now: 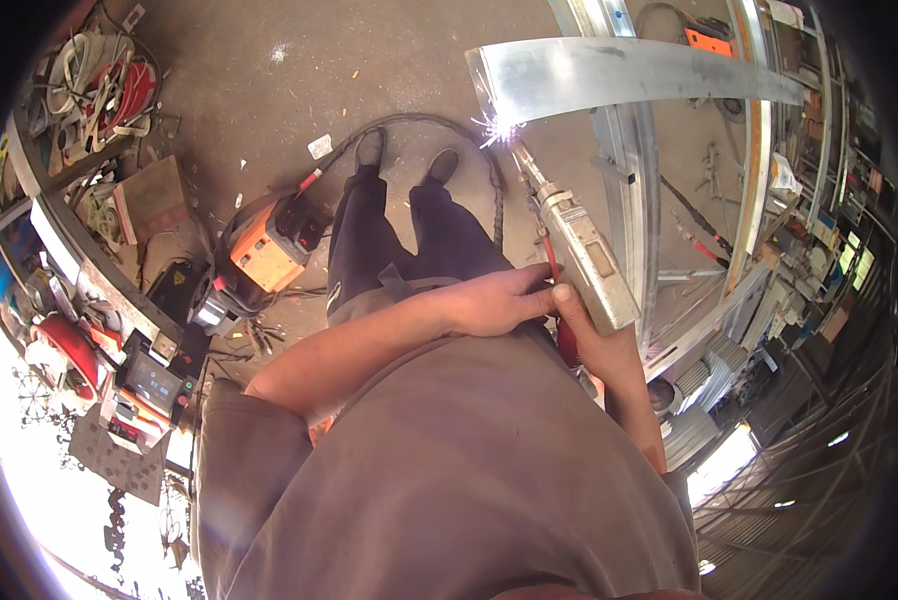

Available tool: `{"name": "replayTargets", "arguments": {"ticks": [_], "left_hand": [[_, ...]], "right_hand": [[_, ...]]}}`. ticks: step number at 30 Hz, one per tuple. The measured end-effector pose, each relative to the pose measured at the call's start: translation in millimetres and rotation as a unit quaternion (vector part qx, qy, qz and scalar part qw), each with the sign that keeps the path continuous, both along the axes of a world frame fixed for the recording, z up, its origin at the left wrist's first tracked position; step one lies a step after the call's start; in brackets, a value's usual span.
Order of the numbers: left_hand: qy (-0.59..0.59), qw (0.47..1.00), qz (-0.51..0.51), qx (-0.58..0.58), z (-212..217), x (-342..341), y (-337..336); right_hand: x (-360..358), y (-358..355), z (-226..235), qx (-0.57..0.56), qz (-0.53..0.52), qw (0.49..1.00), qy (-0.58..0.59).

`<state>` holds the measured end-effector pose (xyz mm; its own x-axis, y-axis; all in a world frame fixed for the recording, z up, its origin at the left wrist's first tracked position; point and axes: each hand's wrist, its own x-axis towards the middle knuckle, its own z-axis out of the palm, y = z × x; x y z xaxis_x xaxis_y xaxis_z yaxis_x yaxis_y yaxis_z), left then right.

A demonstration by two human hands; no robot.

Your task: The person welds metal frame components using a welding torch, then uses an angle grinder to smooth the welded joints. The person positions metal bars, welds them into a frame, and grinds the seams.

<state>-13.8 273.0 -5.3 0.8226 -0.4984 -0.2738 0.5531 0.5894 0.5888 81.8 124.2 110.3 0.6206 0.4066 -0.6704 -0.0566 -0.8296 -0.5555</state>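
Observation:
A handheld welding gun [591, 255] with a boxy metal body points up and to the left. My right hand [591, 340] is closed round its rear underside, thumb upward. My left hand [504, 303] reaches across my body and grips the gun's side near a thin red hose [550, 250]; its fingertips are partly hidden behind the gun. At the nozzle [525, 155], a bright white-violet spark flares against the lower left corner of a shiny metal beam [629, 75]. Glare hides the exact contact point.
Metal frame rails [624, 190] stand under and beyond the beam. A dark cable [409, 118] curves over the floor near my shoes. An orange machine [269, 248] sits at left, beside a cardboard box [154, 198]. Coiled hoses [119, 90] lie far left; another orange unit [709, 40] is far right.

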Motion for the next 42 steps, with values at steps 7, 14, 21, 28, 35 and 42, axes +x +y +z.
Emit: {"name": "replayTargets", "arguments": {"ticks": [7,14,21,28,35,42], "left_hand": [[-0.029,0.997,-0.035,0.056,0,1,-7],[-0.054,0.978,-0.058,0.191,12,14,19],[-0.083,0.82,0.209,0.526,17,106,147],[-0.07,0.692,-0.137,0.705,-26,249,164],[-0.029,0.76,-0.278,0.587,-45,280,161],[-0.068,0.631,-0.235,0.736,4,254,116]], "right_hand": [[-8,-18,6,0.031,-0.023,0.999,-0.011],[-11,-50,-2,0.073,-0.078,0.994,-0.029],[-11,-89,-15,0.103,-0.149,0.983,-0.04],[-10,-113,-9,0.114,-0.188,0.975,-0.011],[0,-135,-10,0.126,-0.23,0.964,-0.032],[18,-154,-11,0.134,-0.254,0.958,0.002]]}}
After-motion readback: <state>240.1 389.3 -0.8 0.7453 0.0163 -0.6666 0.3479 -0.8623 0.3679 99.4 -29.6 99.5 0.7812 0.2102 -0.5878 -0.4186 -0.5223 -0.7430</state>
